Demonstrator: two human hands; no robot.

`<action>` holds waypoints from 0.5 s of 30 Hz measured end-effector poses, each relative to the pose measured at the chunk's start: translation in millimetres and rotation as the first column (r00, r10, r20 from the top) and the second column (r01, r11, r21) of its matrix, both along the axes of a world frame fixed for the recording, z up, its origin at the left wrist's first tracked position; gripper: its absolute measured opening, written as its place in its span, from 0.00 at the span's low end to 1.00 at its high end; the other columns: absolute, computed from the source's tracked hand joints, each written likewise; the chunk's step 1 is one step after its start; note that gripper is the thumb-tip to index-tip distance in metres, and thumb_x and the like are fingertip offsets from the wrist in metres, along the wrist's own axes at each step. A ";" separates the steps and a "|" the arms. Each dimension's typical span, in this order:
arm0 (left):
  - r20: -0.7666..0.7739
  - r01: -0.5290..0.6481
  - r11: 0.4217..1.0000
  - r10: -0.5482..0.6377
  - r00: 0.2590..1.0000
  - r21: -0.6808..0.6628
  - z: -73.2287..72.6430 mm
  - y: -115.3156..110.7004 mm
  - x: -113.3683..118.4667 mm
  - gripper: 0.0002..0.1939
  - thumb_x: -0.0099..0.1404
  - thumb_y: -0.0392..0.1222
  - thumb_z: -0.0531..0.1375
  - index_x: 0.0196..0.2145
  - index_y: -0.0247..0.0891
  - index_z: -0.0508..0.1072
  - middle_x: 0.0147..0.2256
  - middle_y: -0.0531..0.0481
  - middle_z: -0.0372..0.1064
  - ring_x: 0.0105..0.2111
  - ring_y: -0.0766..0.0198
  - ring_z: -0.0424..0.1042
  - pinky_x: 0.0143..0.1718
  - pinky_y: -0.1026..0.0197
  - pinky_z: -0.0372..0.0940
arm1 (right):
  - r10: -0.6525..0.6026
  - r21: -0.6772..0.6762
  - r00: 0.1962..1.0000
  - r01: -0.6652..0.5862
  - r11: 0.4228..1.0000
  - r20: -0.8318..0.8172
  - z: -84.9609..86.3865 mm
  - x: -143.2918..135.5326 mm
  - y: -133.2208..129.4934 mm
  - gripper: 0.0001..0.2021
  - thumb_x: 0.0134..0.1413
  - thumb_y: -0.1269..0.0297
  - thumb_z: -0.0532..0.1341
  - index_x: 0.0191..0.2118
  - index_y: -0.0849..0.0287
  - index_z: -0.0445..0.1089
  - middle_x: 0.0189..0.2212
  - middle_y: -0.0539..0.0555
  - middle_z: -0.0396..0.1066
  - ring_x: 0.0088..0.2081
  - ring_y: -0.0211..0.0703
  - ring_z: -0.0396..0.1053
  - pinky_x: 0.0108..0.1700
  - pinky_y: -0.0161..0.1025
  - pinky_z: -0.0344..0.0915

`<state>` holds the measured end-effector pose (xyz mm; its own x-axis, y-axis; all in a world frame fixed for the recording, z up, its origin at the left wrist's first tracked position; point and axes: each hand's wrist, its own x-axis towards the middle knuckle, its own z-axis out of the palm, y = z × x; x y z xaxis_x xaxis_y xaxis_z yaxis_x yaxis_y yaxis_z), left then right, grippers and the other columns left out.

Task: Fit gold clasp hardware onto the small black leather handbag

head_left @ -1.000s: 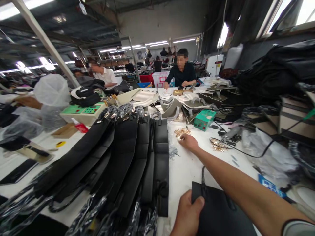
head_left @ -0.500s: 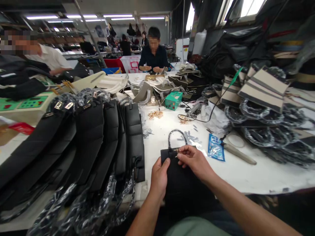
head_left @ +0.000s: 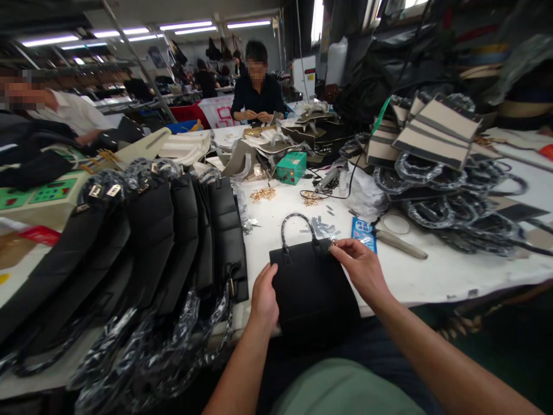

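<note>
A black handbag panel (head_left: 313, 282) with a plastic-wrapped handle (head_left: 298, 216) stands at the near table edge, in front of my body. My left hand (head_left: 265, 294) grips its left edge, thumb on the front face and fingers behind. At the top right corner, my right hand (head_left: 356, 262) pinches a small gold-coloured metal piece (head_left: 332, 243) between thumb and fingertips. The exact shape of that piece is too small to make out. Just behind the handle, flat grey metal plates (head_left: 320, 226) lie scattered on the white table (head_left: 268, 230).
Black bag panels (head_left: 151, 248) with wrapped handles fill the left. Beige panels (head_left: 436, 135) are stacked right. A green box (head_left: 291, 168), gold fittings (head_left: 262, 194), a blue packet (head_left: 363, 231) and a grey-handled tool (head_left: 401, 245) lie on the table. A co-worker (head_left: 258, 95) sits opposite.
My right hand has moved right, from beside the handle's base to the bag's top right corner. More of the bag's front shows. The whole view has shifted slightly.
</note>
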<state>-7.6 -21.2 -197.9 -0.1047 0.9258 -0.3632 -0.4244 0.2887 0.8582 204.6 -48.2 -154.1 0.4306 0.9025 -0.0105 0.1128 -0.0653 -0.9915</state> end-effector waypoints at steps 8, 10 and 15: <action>-0.073 -0.299 0.954 0.299 0.951 0.014 54.1 -2.2 -18.6 0.10 0.56 0.36 0.67 0.38 0.39 0.79 0.47 0.46 0.77 0.58 0.52 0.68 0.64 0.49 0.56 | 0.278 -0.068 0.925 -0.304 0.950 -0.259 1.5 -4.1 -48.3 0.14 0.50 0.52 0.70 0.33 0.57 0.73 0.30 0.49 0.74 0.33 0.40 0.66 0.36 0.36 0.60; -0.056 -0.345 0.937 0.348 0.936 0.062 80.2 5.4 -28.0 0.11 0.56 0.35 0.66 0.39 0.39 0.79 0.47 0.48 0.78 0.57 0.53 0.69 0.64 0.49 0.58 | 0.345 -0.050 0.901 -0.370 0.928 -0.262 9.8 1.2 -60.2 0.13 0.49 0.53 0.70 0.32 0.58 0.73 0.28 0.48 0.72 0.31 0.38 0.65 0.34 0.35 0.59; 0.081 -0.141 0.986 0.134 0.988 0.088 135.9 25.8 -30.0 0.15 0.59 0.36 0.63 0.45 0.36 0.77 0.42 0.47 0.79 0.48 0.53 0.76 0.55 0.49 0.68 | 0.433 0.039 0.885 -0.433 0.900 -0.170 43.7 7.6 -68.4 0.11 0.50 0.55 0.70 0.31 0.57 0.74 0.28 0.49 0.74 0.31 0.38 0.67 0.35 0.35 0.62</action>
